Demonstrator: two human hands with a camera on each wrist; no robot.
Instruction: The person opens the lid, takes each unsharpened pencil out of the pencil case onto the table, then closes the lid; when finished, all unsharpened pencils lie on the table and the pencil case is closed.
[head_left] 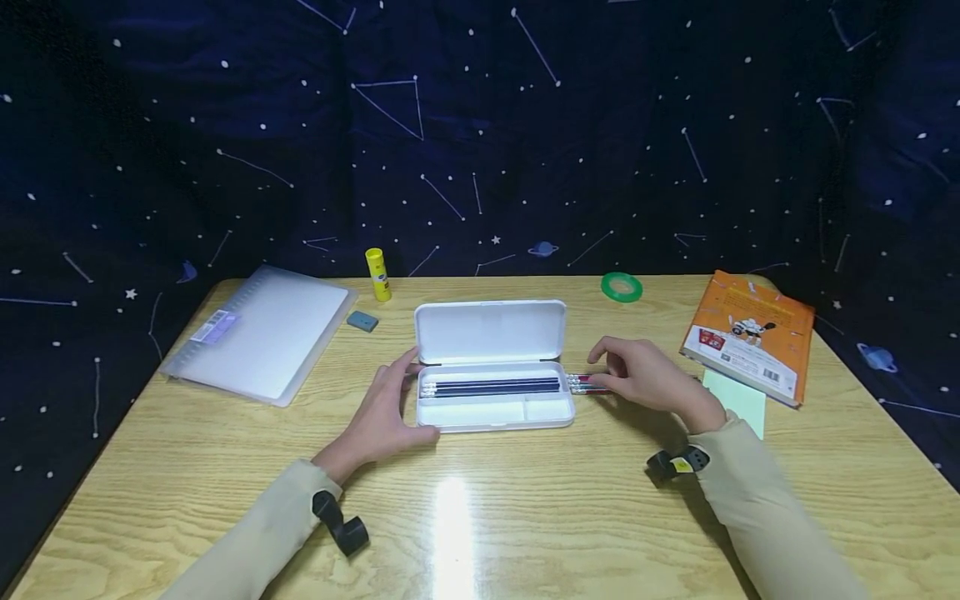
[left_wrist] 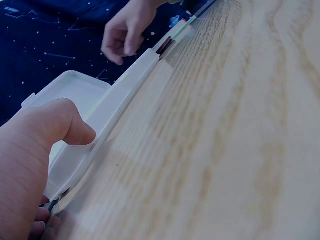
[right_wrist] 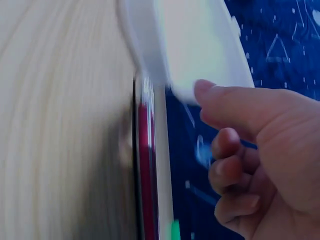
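A white pencil case [head_left: 474,421] lies open on the table, its lid [head_left: 490,332] tipped back. Dark pencils [head_left: 491,387] lie side by side in the long rear compartment. My left hand [head_left: 378,414] grips the case's left end, thumb on the front wall and fingers round the side. Just past the right end, more pencils [head_left: 577,382] lie on the table; one with a red barrel [right_wrist: 146,170] shows in the right wrist view. Over these hovers my right hand [head_left: 648,377], fingers loosely bent and nothing between them; it hides part of the pencils in the head view.
At the left lies a translucent ring binder [head_left: 262,337], with a grey eraser [head_left: 363,321] and an upright yellow glue stick [head_left: 378,275] beside it. Green tape [head_left: 622,287] sits at the back right. An orange book [head_left: 746,333] partly covers pale green paper [head_left: 738,404].
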